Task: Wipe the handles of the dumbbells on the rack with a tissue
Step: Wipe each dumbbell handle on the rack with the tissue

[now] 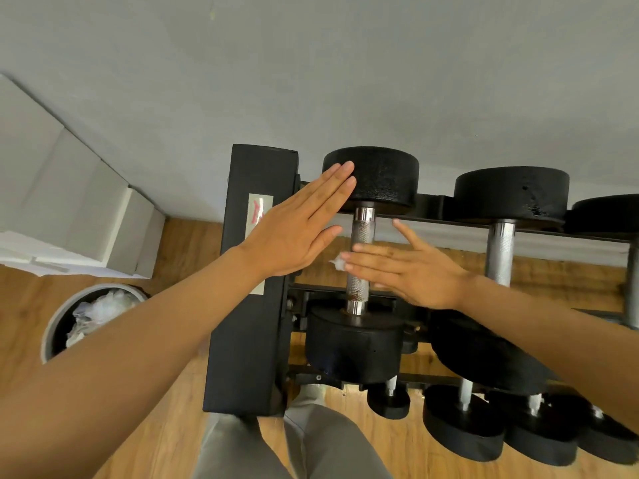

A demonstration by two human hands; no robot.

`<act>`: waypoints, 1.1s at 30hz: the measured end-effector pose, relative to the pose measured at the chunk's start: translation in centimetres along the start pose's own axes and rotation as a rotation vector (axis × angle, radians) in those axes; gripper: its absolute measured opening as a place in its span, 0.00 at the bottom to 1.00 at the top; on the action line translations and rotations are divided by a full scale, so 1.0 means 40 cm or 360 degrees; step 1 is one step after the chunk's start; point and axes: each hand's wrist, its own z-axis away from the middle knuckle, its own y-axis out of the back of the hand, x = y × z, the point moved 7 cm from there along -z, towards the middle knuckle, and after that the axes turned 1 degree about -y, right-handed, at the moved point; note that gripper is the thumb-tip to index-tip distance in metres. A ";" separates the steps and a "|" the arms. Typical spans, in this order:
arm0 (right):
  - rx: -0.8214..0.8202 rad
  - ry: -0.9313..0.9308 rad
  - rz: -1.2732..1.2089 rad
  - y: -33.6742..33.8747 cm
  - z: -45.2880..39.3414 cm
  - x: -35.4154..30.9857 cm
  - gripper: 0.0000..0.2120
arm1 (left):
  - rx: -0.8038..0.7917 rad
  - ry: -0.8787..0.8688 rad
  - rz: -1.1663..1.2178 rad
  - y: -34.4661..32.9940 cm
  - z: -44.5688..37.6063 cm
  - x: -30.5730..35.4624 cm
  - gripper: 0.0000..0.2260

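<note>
**Flat hands over the first dumbbell handle**

Head view: the left hand (294, 229) is held flat with its fingers straight and close together, reaching up and to the right so that the fingertips lie over the edge of the far black weight head of the leftmost dumbbell (361, 264). It grips nothing. The right hand (411, 271) is also flat, fingers straight and slightly spread, pointing left across the knurled metal handle (359, 233). A small white tissue (337, 263) shows just at its fingertips, to the left of the handle; whether the fingers press it against the metal or merely cover it cannot be told.

The dumbbell lies on the top tier of the black rack (249, 305), handle running away from the viewer, just beside the rack's upright end panel, which carries a pale sticker. A second, larger dumbbell (501, 250) lies to its right on the same tier, and smaller ones sit on a lower tier. A grey bin (52, 326) holding crumpled white material stands on the wooden floor (166, 426) at left, near white boxes (69, 202) against the grey wall. Grey trouser legs show at the bottom edge.
</note>
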 end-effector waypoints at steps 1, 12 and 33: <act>0.0047 -0.0046 0.0065 0.004 -0.008 0.028 0.26 | -0.0008 0.0002 0.0006 0.000 0.000 0.001 0.25; 0.0020 0.0417 -0.0205 -0.020 0.031 -0.051 0.26 | -0.0037 0.0026 -0.0062 0.008 -0.001 0.007 0.25; 0.0161 0.0109 -0.0233 -0.007 -0.012 0.053 0.35 | -0.0049 0.0041 -0.0072 0.008 -0.002 0.016 0.25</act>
